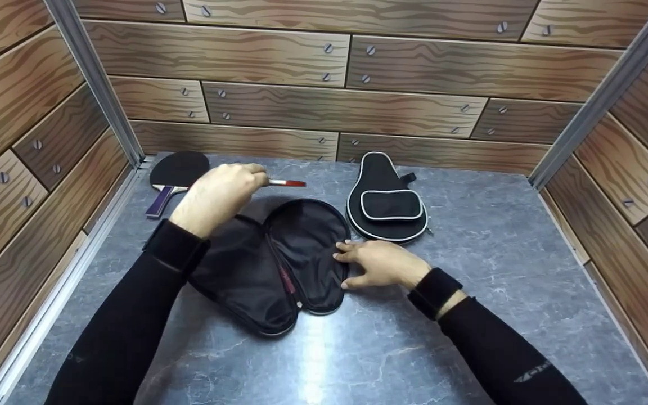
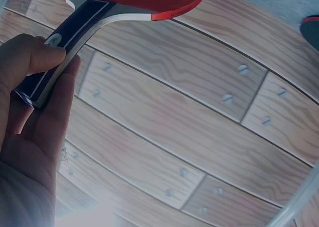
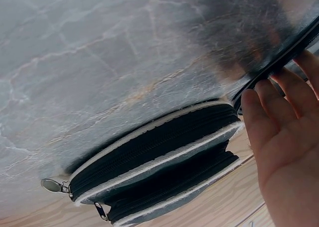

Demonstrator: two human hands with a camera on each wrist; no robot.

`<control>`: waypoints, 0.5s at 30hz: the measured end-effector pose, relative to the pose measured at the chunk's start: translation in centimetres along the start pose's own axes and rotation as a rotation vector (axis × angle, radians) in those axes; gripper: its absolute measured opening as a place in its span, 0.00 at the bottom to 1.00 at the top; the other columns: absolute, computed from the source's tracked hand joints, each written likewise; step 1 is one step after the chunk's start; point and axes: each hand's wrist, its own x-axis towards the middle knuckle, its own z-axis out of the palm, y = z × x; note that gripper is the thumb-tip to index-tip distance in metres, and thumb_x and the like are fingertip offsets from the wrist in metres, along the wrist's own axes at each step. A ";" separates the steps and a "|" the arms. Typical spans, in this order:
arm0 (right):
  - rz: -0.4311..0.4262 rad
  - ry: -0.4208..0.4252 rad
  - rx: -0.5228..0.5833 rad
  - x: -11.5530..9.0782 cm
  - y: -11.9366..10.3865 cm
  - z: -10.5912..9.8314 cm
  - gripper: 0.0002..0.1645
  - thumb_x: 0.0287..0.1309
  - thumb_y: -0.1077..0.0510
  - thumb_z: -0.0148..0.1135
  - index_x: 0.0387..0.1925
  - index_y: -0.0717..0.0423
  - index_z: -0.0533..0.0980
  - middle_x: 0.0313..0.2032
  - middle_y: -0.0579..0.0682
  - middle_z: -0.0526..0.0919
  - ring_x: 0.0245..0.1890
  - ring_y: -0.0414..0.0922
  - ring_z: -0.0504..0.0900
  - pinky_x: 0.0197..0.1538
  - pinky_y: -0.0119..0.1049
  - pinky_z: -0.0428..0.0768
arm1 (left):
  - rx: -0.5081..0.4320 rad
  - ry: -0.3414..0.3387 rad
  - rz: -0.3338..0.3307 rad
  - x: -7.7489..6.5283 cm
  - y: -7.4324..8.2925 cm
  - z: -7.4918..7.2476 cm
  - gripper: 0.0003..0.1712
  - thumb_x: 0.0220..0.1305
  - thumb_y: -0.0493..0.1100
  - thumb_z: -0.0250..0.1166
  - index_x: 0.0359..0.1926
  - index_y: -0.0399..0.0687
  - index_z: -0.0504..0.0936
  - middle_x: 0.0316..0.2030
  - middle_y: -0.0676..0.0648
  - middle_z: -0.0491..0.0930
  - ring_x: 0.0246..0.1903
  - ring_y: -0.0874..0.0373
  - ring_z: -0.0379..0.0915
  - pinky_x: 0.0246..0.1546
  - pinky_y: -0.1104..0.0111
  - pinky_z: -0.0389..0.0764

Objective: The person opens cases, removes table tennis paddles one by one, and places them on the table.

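Note:
My left hand [image 1: 220, 194] holds a table tennis paddle [image 2: 82, 25] by its dark blue handle, thumb on one face and fingers behind. The paddle's red rubber shows in the left wrist view; in the head view it appears nearly edge-on, above the far side of an unzipped black paddle case [image 1: 234, 275]. That case lies spread open on the table, its dark lining facing up. With fingers extended, my right hand [image 1: 386, 263] rests on the case's right edge. The right wrist view shows those fingers [image 3: 261, 105] over the zippered rim.
A second paddle [image 1: 180, 167], black side up with a purple handle, lies at the back left. Behind my right hand lies a closed black paddle case [image 1: 379, 174] with white piping and a front pocket. Wood-patterned walls [image 1: 279, 56] enclose the grey marbled table [image 1: 504, 236].

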 end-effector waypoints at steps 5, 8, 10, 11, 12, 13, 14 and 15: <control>-0.001 0.004 -0.005 0.0 0.0 0.1 0.43 0.73 0.36 0.76 0.79 0.55 0.84 0.85 0.57 0.79 0.86 0.58 0.78 0.88 0.56 0.77 | -0.012 -0.003 -0.071 -0.5 -1.5 0.6 0.13 0.70 0.23 0.65 0.46 0.37 0.93 0.44 0.39 0.95 0.36 0.35 0.93 0.38 0.42 0.93; 0.001 0.005 -0.005 0.0 0.0 0.1 0.43 0.73 0.35 0.76 0.79 0.55 0.84 0.85 0.57 0.78 0.86 0.58 0.78 0.88 0.57 0.77 | -0.021 0.008 -0.106 -0.9 -2.2 1.0 0.12 0.69 0.24 0.66 0.44 0.37 0.93 0.42 0.39 0.94 0.36 0.35 0.93 0.39 0.41 0.92; 0.002 0.006 -0.005 0.0 0.0 0.1 0.43 0.73 0.35 0.76 0.79 0.55 0.84 0.85 0.57 0.78 0.86 0.58 0.78 0.88 0.57 0.77 | -0.027 0.015 -0.124 -1.2 -2.6 1.3 0.11 0.68 0.24 0.67 0.43 0.37 0.92 0.42 0.39 0.94 0.37 0.35 0.93 0.40 0.41 0.92; 0.003 0.005 -0.005 0.0 0.0 0.1 0.43 0.73 0.35 0.76 0.79 0.55 0.84 0.85 0.57 0.78 0.86 0.58 0.78 0.88 0.57 0.77 | -0.027 0.014 -0.133 -1.4 -2.9 1.4 0.10 0.68 0.24 0.68 0.43 0.37 0.93 0.41 0.39 0.94 0.38 0.35 0.94 0.41 0.40 0.93; 0.004 0.004 -0.004 0.0 0.0 0.1 0.43 0.73 0.35 0.76 0.79 0.54 0.83 0.85 0.57 0.78 0.86 0.58 0.78 0.88 0.57 0.77 | -0.029 0.017 -0.138 -1.6 -3.0 1.6 0.10 0.68 0.24 0.68 0.42 0.37 0.92 0.41 0.39 0.94 0.38 0.35 0.94 0.42 0.40 0.93; 0.006 0.001 -0.003 0.0 0.0 0.1 0.43 0.73 0.35 0.76 0.79 0.54 0.83 0.85 0.57 0.78 0.87 0.58 0.78 0.88 0.57 0.77 | -0.027 0.017 -0.143 -1.7 -3.2 1.7 0.09 0.68 0.24 0.68 0.41 0.37 0.92 0.41 0.38 0.94 0.39 0.35 0.94 0.43 0.40 0.93; 0.008 -0.002 -0.002 0.0 0.0 0.1 0.43 0.73 0.35 0.76 0.79 0.54 0.83 0.85 0.57 0.78 0.87 0.58 0.78 0.88 0.57 0.77 | -0.025 0.017 -0.147 -1.9 -3.3 1.8 0.09 0.68 0.24 0.68 0.41 0.37 0.92 0.41 0.39 0.94 0.39 0.35 0.94 0.43 0.40 0.93; 0.009 -0.005 -0.001 0.0 0.0 0.1 0.44 0.74 0.34 0.76 0.79 0.54 0.83 0.86 0.57 0.77 0.87 0.59 0.77 0.88 0.57 0.76 | -0.022 0.016 -0.151 -2.0 -3.5 2.0 0.08 0.68 0.25 0.68 0.39 0.38 0.91 0.41 0.38 0.94 0.39 0.35 0.94 0.43 0.39 0.93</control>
